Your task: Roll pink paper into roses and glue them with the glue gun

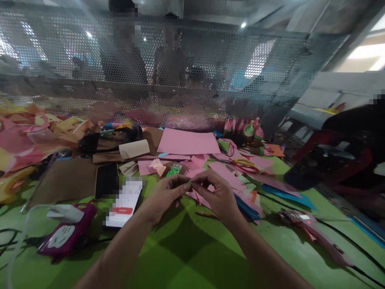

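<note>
Forearms [261,249] reach over green counter [186,275]

Left grip [170,192] and right grip [215,192] are pinched together on a small green piece [190,182], mid-counter. A pink sheet [188,142] lies far, a lit smartphone [128,202] left, a corded pink tool [325,241] right.

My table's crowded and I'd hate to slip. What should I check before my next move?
1. Green piece pinched by the left hand and right hand: ok.
2. Pink tool apart from both hands: ok, it lies off to the right.
3. Pink tool cool: cannot tell; a small red light shows on it.
4. Lit phone clear of the left forearm: cannot tell; they appear close.
5. No loose paper by the hands: not ok, pink paper lies close.
</note>
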### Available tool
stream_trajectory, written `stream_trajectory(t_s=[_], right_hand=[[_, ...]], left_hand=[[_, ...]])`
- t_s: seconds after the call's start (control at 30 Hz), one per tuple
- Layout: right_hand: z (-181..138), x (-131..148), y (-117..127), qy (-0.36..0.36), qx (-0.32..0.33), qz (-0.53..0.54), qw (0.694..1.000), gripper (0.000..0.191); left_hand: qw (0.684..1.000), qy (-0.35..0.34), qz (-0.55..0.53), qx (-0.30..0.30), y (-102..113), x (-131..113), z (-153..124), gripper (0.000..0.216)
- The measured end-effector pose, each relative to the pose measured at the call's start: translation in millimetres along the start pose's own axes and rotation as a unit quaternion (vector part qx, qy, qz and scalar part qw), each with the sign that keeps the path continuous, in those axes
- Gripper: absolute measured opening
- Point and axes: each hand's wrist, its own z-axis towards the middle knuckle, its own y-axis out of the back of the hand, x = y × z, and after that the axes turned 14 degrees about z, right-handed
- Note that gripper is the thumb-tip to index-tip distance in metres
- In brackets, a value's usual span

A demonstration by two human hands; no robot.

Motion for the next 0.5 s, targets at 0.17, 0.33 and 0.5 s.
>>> stream_trajectory(t_s=[0.17, 0.33, 0.5], right_hand=[[-1.1, 2.4, 0.3, -0.02, 0.018, 0.012, 1.0, 0.018], [-9.2, 2.0, -12.7, -0.024, 0.094, -0.064, 0.993, 0.021], [-22.1, 2.7, -35.4, 0.034, 0.309, -0.165, 0.936, 0.04]], left_hand=[[0.999, -0.019, 0.005, -0.028, 8.2, -12.7, -2.9, 0.034], [0.991, -0.082, -0.012, -0.103, 26.9, -21.2, -1.8, 0.029], [0.988, -0.102, -0.029, -0.115, 33.8, -19.3, 1.0, 0.029]])
